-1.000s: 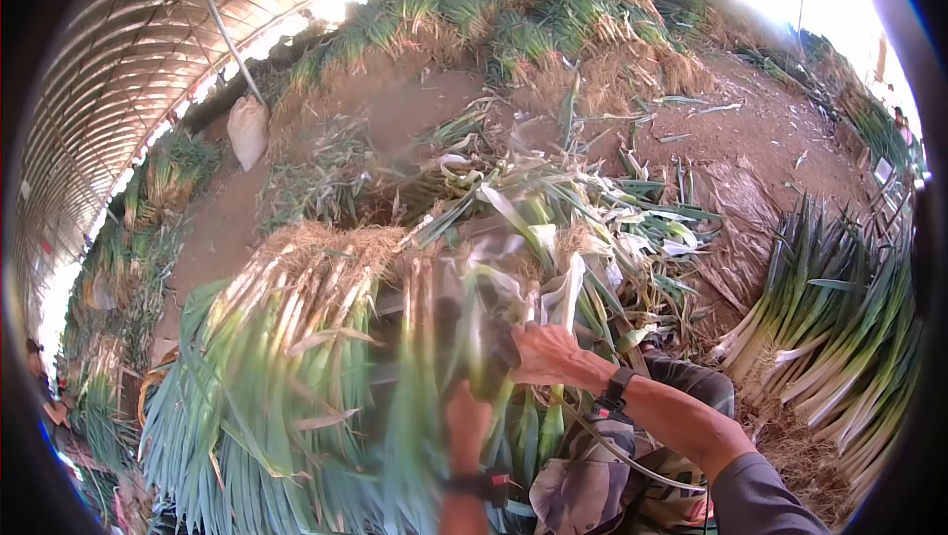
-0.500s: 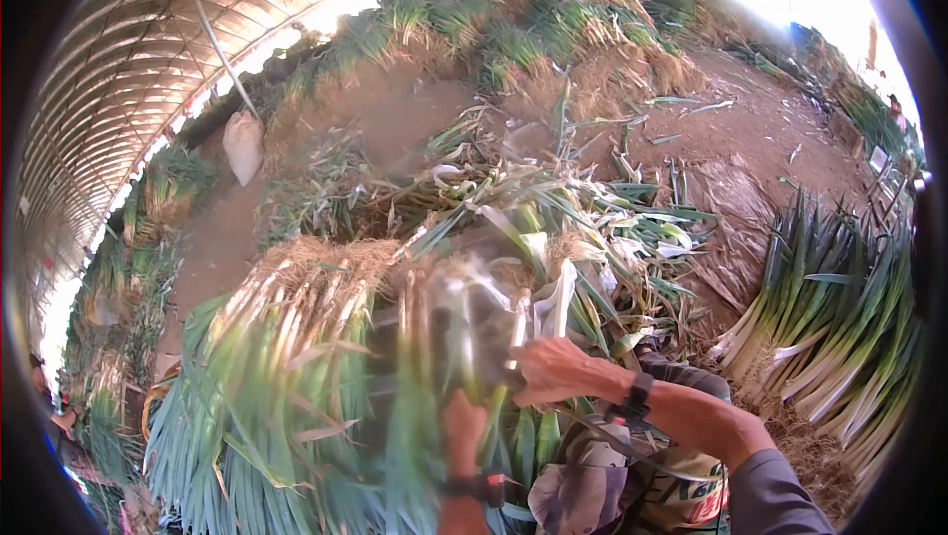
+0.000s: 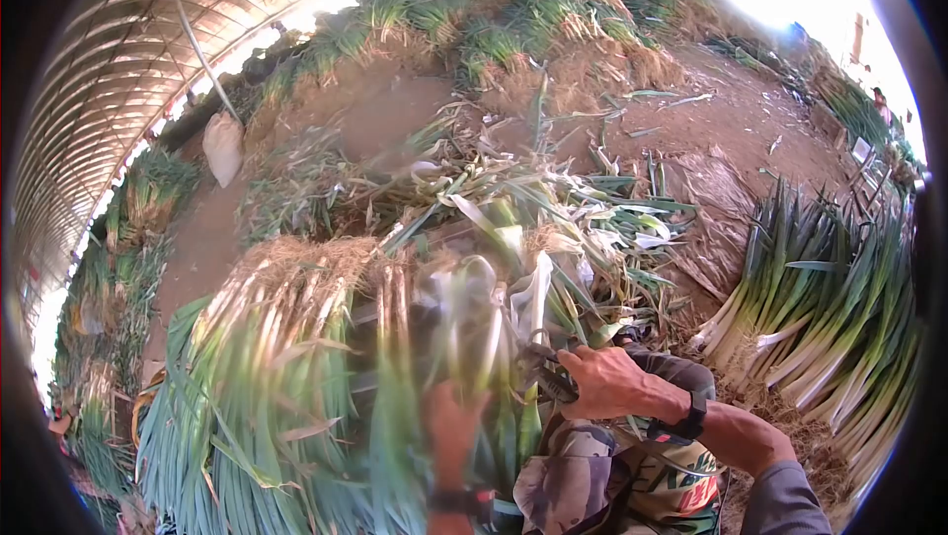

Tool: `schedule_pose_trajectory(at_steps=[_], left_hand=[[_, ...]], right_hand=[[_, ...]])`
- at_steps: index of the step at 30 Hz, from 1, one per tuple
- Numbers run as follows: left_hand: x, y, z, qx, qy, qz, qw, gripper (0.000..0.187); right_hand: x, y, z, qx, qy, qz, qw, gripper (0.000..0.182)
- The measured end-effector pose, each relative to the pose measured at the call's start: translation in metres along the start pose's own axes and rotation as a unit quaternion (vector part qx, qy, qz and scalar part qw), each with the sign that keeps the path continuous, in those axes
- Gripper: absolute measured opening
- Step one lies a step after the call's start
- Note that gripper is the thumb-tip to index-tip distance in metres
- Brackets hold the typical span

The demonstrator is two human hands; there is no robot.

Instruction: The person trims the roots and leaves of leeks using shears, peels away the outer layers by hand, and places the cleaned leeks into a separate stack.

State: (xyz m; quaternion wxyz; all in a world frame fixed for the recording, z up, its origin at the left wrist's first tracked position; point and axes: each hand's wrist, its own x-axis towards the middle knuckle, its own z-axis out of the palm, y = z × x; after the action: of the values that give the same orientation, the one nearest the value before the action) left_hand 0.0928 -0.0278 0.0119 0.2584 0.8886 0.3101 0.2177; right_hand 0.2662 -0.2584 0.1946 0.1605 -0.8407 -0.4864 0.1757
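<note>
My left hand [image 3: 456, 428] is closed around a bunch of green onions [image 3: 472, 323], held upright and blurred, roots away from me. My right hand [image 3: 604, 382] is closed on an outer leaf [image 3: 536, 290] of that bunch, just right of the stalks. A large bundle of green onions [image 3: 267, 357] lies to the left of both hands, roots pointing up the frame. My camouflage-trousered knee [image 3: 592, 476] is below the hands.
Trimmed leaves and husks [image 3: 553, 209] are heaped beyond the hands. A stacked row of cleaned onions [image 3: 829, 308] lies at right. More onion piles [image 3: 513, 12] ring bare earth [image 3: 385, 111] under a tunnel roof. A white sack [image 3: 222, 145] hangs at left.
My right hand has slid down and to the right along the bunch, pulling an outer leaf with it. My left hand keeps its hold on the bunch.
</note>
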Motion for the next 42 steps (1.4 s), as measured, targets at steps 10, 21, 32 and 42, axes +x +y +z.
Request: schedule_pose_trajectory(at_steps=[10, 21, 32, 42], left_hand=[[0.016, -0.014, -0.002, 0.007, -0.016, -0.058, 0.998, 0.036], [0.035, -0.033, 0.001, -0.103, -0.087, -0.140, 0.981, 0.045], [0.010, 0.000, 0.017, -0.004, -0.152, -0.056, 0.987, 0.046], [0.026, -0.035, -0.047, 0.307, -0.085, -0.052, 0.946, 0.040]], right_hand=[[-0.020, 0.002, 0.007, -0.017, -0.087, -0.034, 0.995, 0.071], [0.002, -0.010, 0.009, 0.007, -0.074, -0.074, 0.994, 0.067], [0.017, -0.021, 0.023, 0.036, 0.019, -0.054, 0.998, 0.073], [0.029, -0.043, 0.047, 0.066, -0.113, -0.124, 0.984, 0.064]])
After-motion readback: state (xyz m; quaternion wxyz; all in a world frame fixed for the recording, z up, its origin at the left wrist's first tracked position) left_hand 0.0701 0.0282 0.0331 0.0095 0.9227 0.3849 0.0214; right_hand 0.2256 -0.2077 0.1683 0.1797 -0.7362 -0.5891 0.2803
